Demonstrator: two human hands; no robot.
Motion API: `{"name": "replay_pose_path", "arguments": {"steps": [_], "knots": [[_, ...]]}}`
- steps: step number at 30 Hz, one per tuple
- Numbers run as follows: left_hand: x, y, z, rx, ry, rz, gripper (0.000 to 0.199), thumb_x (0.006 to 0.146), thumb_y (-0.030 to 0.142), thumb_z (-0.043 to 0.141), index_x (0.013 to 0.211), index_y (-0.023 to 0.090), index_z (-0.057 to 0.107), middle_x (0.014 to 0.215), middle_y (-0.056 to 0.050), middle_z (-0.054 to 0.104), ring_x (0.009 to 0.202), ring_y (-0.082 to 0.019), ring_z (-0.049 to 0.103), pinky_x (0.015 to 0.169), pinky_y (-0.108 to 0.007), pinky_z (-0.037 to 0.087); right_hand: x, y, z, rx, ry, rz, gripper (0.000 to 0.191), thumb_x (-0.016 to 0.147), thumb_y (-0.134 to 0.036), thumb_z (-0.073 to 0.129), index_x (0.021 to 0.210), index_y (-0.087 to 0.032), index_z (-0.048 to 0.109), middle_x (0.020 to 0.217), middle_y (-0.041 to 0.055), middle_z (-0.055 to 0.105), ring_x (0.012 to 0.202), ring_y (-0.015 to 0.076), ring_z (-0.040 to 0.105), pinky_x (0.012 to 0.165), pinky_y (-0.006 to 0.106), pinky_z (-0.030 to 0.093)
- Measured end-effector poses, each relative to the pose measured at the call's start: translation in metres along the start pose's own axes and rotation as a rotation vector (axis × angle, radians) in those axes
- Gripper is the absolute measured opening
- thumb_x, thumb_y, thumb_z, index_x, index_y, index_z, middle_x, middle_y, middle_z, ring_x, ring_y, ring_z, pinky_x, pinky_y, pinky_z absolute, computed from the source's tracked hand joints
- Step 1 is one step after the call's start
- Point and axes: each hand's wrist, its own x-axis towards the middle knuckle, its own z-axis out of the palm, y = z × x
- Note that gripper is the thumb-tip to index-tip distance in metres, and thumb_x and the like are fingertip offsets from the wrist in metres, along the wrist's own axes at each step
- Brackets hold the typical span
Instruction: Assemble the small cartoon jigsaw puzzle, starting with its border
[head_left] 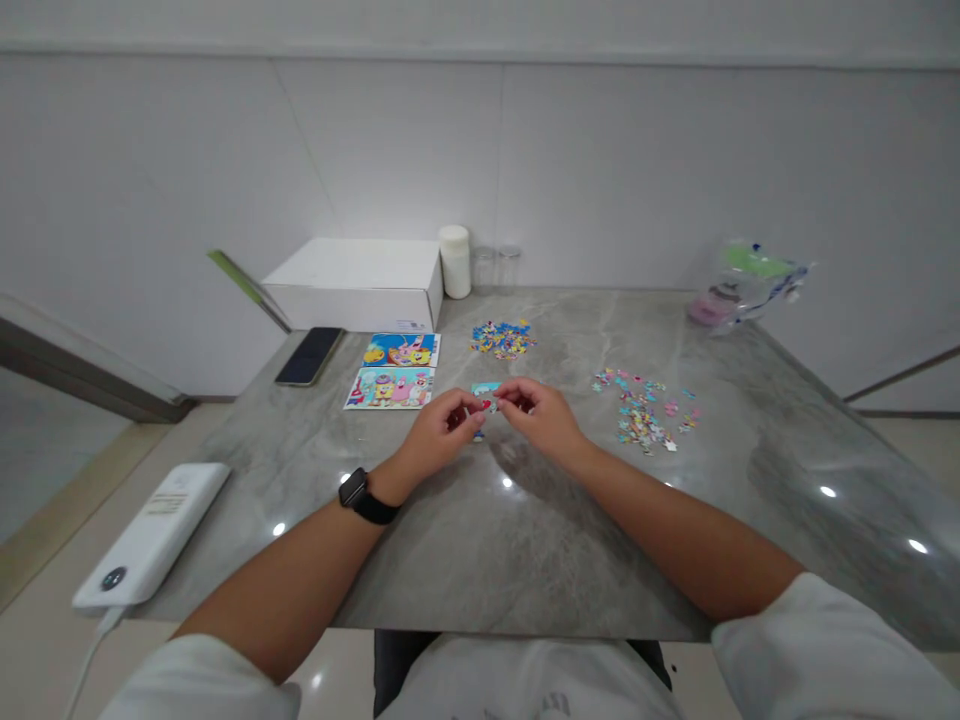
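Over the middle of the grey table my left hand (448,428) and my right hand (538,412) meet, fingertips pinched close together. Between them are small jigsaw puzzle pieces (488,404) with red and white print, which both hands grip. A light-blue joined bit of puzzle (484,388) shows just behind the fingers, partly hidden by them. To the left lies a picture sheet (394,388) with cartoon characters in two panels. A pile of blue and yellow puzzle pieces (503,339) sits beyond my hands, and a pile of paler mixed pieces (643,412) is to the right.
A phone (310,356) lies at the left, before a white box (356,284). Beside the box stand a white bottle (454,262) and two clear glasses (496,268). A plastic bag (742,285) rests back right. A white power bank (154,535) with a cable sits at the table's left edge.
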Motion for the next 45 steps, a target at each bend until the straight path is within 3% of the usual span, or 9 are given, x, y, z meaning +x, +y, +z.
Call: {"name": "replay_pose_path", "arguments": {"steps": [4, 8, 11, 15, 21, 27, 34, 39, 45], "knots": [[0.001, -0.002, 0.003, -0.07, 0.072, -0.058, 0.028, 0.099, 0.044, 0.063, 0.088, 0.019, 0.066, 0.078, 0.0, 0.063, 0.071, -0.014, 0.055, 0.066, -0.028, 0.044, -0.001, 0.004, 0.013, -0.035, -0.011, -0.003, 0.018, 0.09, -0.036, 0.067, 0.098, -0.023, 0.076, 0.088, 0.0035, 0.08, 0.076, 0.0178, 0.07, 0.072, 0.03, 0.052], [0.002, -0.005, 0.006, -0.14, 0.066, -0.109, 0.031, 0.097, 0.048, 0.064, 0.086, 0.019, 0.065, 0.076, 0.0, 0.061, 0.071, -0.014, 0.054, 0.066, -0.028, 0.043, -0.009, 0.011, 0.011, -0.11, -0.039, -0.05, 0.02, 0.093, -0.031, 0.065, 0.107, -0.024, 0.076, 0.091, 0.0035, 0.081, 0.079, 0.0191, 0.072, 0.073, 0.031, 0.053], [0.003, -0.006, 0.005, -0.182, 0.049, -0.136, 0.033, 0.095, 0.051, 0.065, 0.086, 0.019, 0.064, 0.075, 0.0, 0.061, 0.07, -0.014, 0.054, 0.067, -0.028, 0.045, -0.015, 0.018, 0.007, -0.222, -0.069, -0.16, 0.029, 0.094, -0.023, 0.061, 0.12, -0.026, 0.073, 0.098, 0.0039, 0.081, 0.087, 0.0203, 0.073, 0.08, 0.033, 0.055], [0.005, -0.007, 0.002, -0.186, -0.011, -0.155, 0.033, 0.094, 0.05, 0.066, 0.084, 0.019, 0.065, 0.076, 0.0, 0.062, 0.07, -0.014, 0.055, 0.067, -0.027, 0.044, -0.018, 0.026, 0.004, -0.335, -0.062, -0.35, 0.043, 0.096, -0.021, 0.062, 0.138, -0.025, 0.063, 0.123, 0.0092, 0.077, 0.096, 0.0218, 0.071, 0.091, 0.039, 0.056], [0.004, -0.01, 0.002, -0.191, -0.077, -0.157, 0.033, 0.095, 0.048, 0.065, 0.082, 0.018, 0.064, 0.076, 0.0, 0.063, 0.068, -0.013, 0.054, 0.065, -0.027, 0.041, -0.018, 0.026, 0.005, -0.395, -0.088, -0.528, 0.035, 0.1, -0.026, 0.063, 0.135, -0.025, 0.064, 0.129, 0.012, 0.073, 0.116, 0.0268, 0.068, 0.102, 0.047, 0.056], [0.003, -0.01, 0.002, -0.167, -0.102, -0.133, 0.032, 0.097, 0.047, 0.063, 0.085, 0.018, 0.065, 0.075, 0.0, 0.062, 0.068, -0.013, 0.053, 0.063, -0.027, 0.041, -0.017, 0.021, 0.004, -0.442, -0.118, -0.515, 0.019, 0.103, -0.028, 0.06, 0.119, -0.027, 0.071, 0.118, 0.0096, 0.077, 0.113, 0.0265, 0.069, 0.102, 0.046, 0.055], [0.005, -0.018, -0.013, 0.322, -0.036, 0.098, 0.014, 0.099, 0.028, 0.057, 0.1, 0.02, 0.069, 0.093, -0.005, 0.069, 0.086, -0.019, 0.063, 0.079, -0.033, 0.049, -0.015, 0.025, 0.001, -0.545, -0.187, -0.444, 0.016, 0.098, -0.02, 0.065, 0.109, -0.025, 0.074, 0.113, 0.0092, 0.077, 0.11, 0.0266, 0.068, 0.099, 0.042, 0.051], [0.006, -0.025, -0.017, 0.408, -0.112, 0.194, 0.012, 0.095, 0.021, 0.064, 0.104, 0.021, 0.072, 0.107, -0.008, 0.071, 0.1, -0.022, 0.067, 0.091, -0.037, 0.053, -0.017, 0.028, 0.004, -0.694, -0.288, -0.389, 0.009, 0.097, -0.02, 0.07, 0.103, -0.023, 0.076, 0.107, 0.0079, 0.078, 0.101, 0.0257, 0.066, 0.091, 0.04, 0.046], [0.004, -0.033, -0.011, 0.445, -0.208, 0.235, 0.016, 0.095, 0.023, 0.068, 0.109, 0.024, 0.077, 0.117, -0.008, 0.072, 0.111, -0.024, 0.067, 0.102, -0.042, 0.053, -0.016, 0.027, 0.006, -0.718, -0.329, -0.386, 0.008, 0.098, -0.025, 0.072, 0.103, -0.024, 0.078, 0.107, 0.0066, 0.079, 0.101, 0.0252, 0.066, 0.088, 0.039, 0.043]]}}
